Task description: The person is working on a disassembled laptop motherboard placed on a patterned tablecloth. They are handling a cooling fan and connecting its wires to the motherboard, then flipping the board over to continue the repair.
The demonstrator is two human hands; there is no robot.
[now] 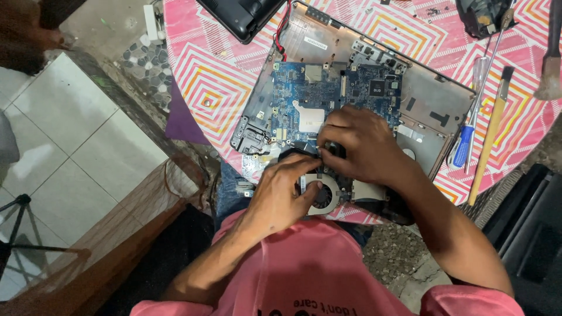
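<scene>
A round table (pixel 199 64) under a pink, orange and white patterned cloth fills the far half of the head view, with pale floor tiles (pixel 76 134) to the left. On it lies an opened laptop base (pixel 436 102), its grey shell stripped bare on the right side. A blue motherboard (pixel 295 96) sits in the left part of that shell, reaching toward the near edge of the table. A black laptop part (pixel 243 14) lies at the far edge, joined to the base by red and black wires (pixel 284 29).

The person, in a pink shirt (pixel 304 269), works over the near edge of the board. The right hand (pixel 357 143) presses down with fingers curled on a dark part just near of the motherboard. The left hand (pixel 287 187) rests on the round cooling fan (pixel 325 193), thumb on its hub, fingertips meeting those of the right hand. Both hands are close together, touching the fan assembly; whether either actually grips it cannot be told.

To the right, well apart from the hands, lie a wooden-handled brush (pixel 489 137) and a blue-handled screwdriver (pixel 465 143), side by side. A second wooden-handled tool (pixel 550 64) lies at the right edge.
</scene>
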